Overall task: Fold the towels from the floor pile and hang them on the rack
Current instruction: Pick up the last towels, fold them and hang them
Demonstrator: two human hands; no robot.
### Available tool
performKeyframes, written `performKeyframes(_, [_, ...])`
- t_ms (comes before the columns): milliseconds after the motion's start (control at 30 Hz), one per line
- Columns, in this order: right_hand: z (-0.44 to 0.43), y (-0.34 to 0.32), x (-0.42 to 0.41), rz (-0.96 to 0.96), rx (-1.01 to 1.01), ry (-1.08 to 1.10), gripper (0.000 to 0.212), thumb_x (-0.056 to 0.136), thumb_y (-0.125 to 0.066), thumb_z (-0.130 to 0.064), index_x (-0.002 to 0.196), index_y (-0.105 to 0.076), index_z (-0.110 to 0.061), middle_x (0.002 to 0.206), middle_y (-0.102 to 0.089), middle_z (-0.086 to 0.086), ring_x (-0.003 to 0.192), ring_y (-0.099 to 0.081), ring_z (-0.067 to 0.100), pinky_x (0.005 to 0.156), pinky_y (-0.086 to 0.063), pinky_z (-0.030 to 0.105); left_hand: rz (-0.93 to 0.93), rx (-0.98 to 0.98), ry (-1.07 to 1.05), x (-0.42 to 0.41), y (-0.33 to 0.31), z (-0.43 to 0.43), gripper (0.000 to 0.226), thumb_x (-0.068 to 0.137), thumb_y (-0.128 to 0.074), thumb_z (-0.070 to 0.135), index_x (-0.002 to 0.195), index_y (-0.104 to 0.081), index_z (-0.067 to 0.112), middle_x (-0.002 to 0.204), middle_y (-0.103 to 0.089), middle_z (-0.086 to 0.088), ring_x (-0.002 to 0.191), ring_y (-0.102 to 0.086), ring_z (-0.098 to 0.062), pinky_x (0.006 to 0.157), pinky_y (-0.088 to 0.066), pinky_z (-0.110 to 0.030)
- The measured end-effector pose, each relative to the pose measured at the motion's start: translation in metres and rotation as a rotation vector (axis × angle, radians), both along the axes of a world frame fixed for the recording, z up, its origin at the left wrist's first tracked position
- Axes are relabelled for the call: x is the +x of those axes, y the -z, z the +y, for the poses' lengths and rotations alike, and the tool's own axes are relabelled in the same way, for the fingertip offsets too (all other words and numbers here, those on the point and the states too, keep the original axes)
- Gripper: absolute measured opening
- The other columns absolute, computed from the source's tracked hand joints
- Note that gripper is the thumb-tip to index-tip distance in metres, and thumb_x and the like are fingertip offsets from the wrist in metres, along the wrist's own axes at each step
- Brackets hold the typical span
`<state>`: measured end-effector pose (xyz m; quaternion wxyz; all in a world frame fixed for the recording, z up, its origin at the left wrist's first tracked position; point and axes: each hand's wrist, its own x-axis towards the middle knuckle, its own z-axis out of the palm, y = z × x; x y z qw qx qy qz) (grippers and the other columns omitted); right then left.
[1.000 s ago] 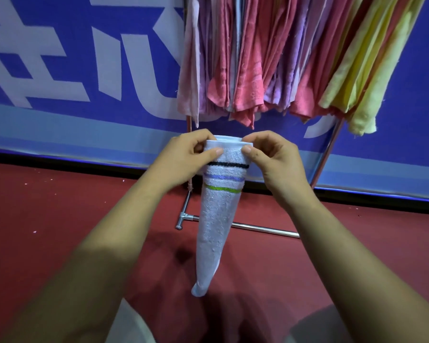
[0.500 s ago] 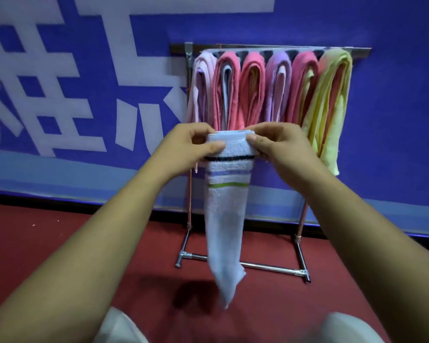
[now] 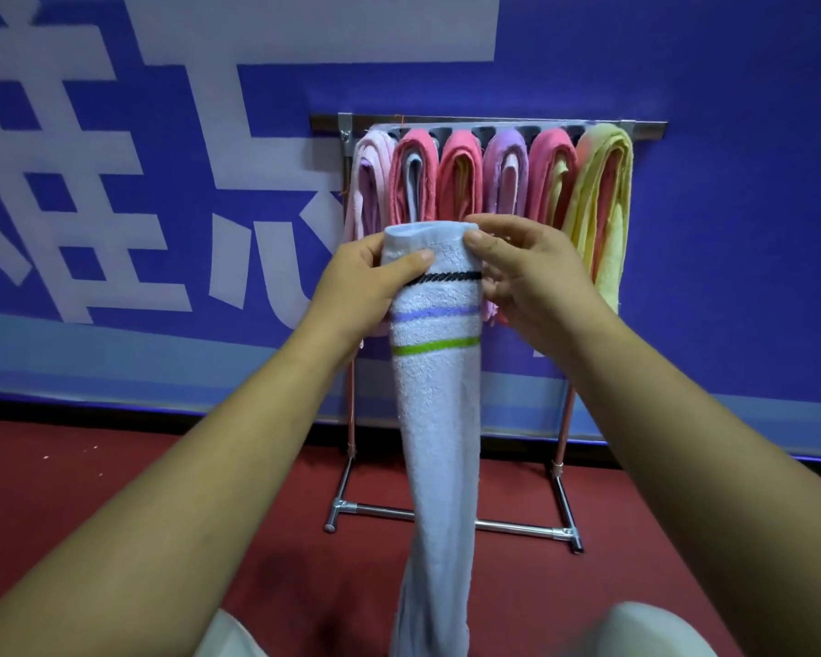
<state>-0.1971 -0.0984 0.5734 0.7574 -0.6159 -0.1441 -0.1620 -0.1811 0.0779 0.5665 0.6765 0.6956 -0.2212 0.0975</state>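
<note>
Here, a white towel [image 3: 439, 419] with black, purple and green stripes is held up at the centre of the view. It is folded into a long narrow strip that hangs toward six o'clock. Its top edge is pinched at ten o'clock by the left hand [image 3: 361, 286] and at two o'clock by the right hand [image 3: 536, 277], with thumbs in front and fingers curled behind. At twelve o'clock a metal rack [image 3: 645, 128] is seen against a blue wall, its bar crowded with pink, purple and yellow towels [image 3: 460, 177]. A red floor [image 3: 91, 490] is seen below; the floor pile is not shown. Little free space appears to be left on the bar, so a hung towel could be dragged off when this one is pushed in. The fold could also be lost if either pinch is loosened, since the long tail is unsupported.
</note>
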Motion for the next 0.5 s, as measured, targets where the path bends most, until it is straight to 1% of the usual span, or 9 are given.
performKeyframes(33, [-0.001, 0.005, 0.000, 0.058, 0.036, -0.071, 0.023, 0.094, -0.068, -0.011, 0.115, -0.066, 0.001, 0.093, -0.074, 0.010, 0.071, -0.071, 0.016, 0.058, -0.055, 0.027, -0.006, -0.019, -0.014, 0.000, -0.002, -0.002, 0.016, 0.091, -0.070, 0.014, 0.106, -0.074, 0.012, 0.091, -0.077, -0.003, 0.077, -0.070, -0.011, 0.064, -0.056, -0.024])
performKeyframes(67, [-0.002, 0.015, 0.001, 0.120, 0.033, -0.139, 0.034, 0.093, -0.069, -0.017, 0.120, -0.065, 0.003, 0.104, -0.075, 0.016, 0.080, -0.072, 0.022, 0.067, -0.058, 0.031, -0.005, -0.029, -0.028, 0.002, -0.005, -0.003, 0.013, 0.090, -0.070, 0.014, 0.102, -0.074, 0.015, 0.088, -0.077, 0.000, 0.075, -0.070, -0.011, 0.063, -0.055, -0.024])
performKeyframes(133, [-0.006, 0.040, -0.001, 0.241, -0.056, -0.245, 0.047, 0.088, -0.073, -0.023, 0.125, -0.064, 0.004, 0.121, -0.070, 0.022, 0.097, -0.068, 0.030, 0.088, -0.053, 0.040, 0.006, -0.025, -0.063, 0.006, -0.009, -0.004, 0.007, 0.089, -0.071, 0.015, 0.094, -0.074, 0.019, 0.080, -0.076, 0.004, 0.070, -0.070, -0.008, 0.059, -0.053, -0.022])
performKeyframes(167, [-0.007, 0.055, -0.002, 0.287, -0.098, -0.277, 0.050, 0.084, -0.076, -0.023, 0.123, -0.065, 0.005, 0.125, -0.068, 0.024, 0.101, -0.066, 0.030, 0.092, -0.051, 0.040, 0.011, -0.020, -0.079, 0.007, -0.012, -0.004, 0.005, 0.089, -0.071, 0.016, 0.090, -0.074, 0.020, 0.077, -0.075, 0.006, 0.066, -0.069, -0.007, 0.056, -0.052, -0.020])
performKeyframes(233, [-0.007, 0.078, -0.006, 0.338, -0.101, -0.305, 0.046, 0.079, -0.079, -0.017, 0.116, -0.068, 0.007, 0.123, -0.069, 0.022, 0.096, -0.068, 0.027, 0.088, -0.053, 0.036, 0.023, -0.008, -0.113, 0.011, -0.017, -0.002, 0.006, 0.089, -0.071, 0.016, 0.084, -0.073, 0.020, 0.070, -0.073, 0.008, 0.059, -0.066, -0.004, 0.052, -0.048, -0.018])
performKeyframes(300, [-0.007, 0.091, -0.010, 0.332, -0.049, -0.299, 0.036, 0.081, -0.074, -0.009, 0.112, -0.070, 0.008, 0.108, -0.073, 0.018, 0.083, -0.070, 0.021, 0.079, -0.057, 0.030, 0.071, 0.001, -0.151, 0.017, -0.019, -0.001, 0.004, 0.087, -0.072, 0.017, 0.083, -0.073, 0.018, 0.071, -0.073, 0.005, 0.056, -0.064, -0.006, 0.050, -0.048, -0.018])
performKeyframes(400, [-0.001, 0.087, -0.015, 0.278, 0.023, -0.246, 0.013, 0.092, -0.061, 0.001, 0.102, -0.069, 0.004, 0.079, -0.075, 0.005, 0.066, -0.070, 0.011, 0.065, -0.057, 0.023, 0.180, -0.056, -0.193, 0.028, -0.016, -0.002, 0.005, 0.087, -0.072, 0.018, 0.087, -0.072, 0.012, 0.082, -0.074, -0.006, 0.065, -0.068, -0.016, 0.060, -0.054, -0.029])
performKeyframes(433, [0.000, 0.082, -0.016, 0.263, 0.049, -0.235, 0.014, 0.093, -0.058, 0.001, 0.102, -0.069, 0.004, 0.079, -0.075, 0.005, 0.068, -0.070, 0.012, 0.065, -0.057, 0.024, 0.230, -0.120, -0.182, 0.031, -0.014, -0.003, 0.010, 0.088, -0.071, 0.019, 0.092, -0.072, 0.010, 0.088, -0.074, -0.009, 0.071, -0.069, -0.020, 0.067, -0.057, -0.034])
performKeyframes(500, [0.004, 0.072, -0.015, 0.235, 0.105, -0.229, 0.021, 0.093, -0.058, -0.001, 0.111, -0.068, 0.004, 0.100, -0.075, 0.014, 0.082, -0.072, 0.020, 0.074, -0.060, 0.030, 0.327, -0.263, -0.009, 0.034, -0.009, -0.003, 0.032, 0.092, -0.067, 0.030, 0.111, -0.070, 0.004, 0.108, -0.073, -0.015, 0.092, -0.072, -0.025, 0.087, -0.058, -0.044])
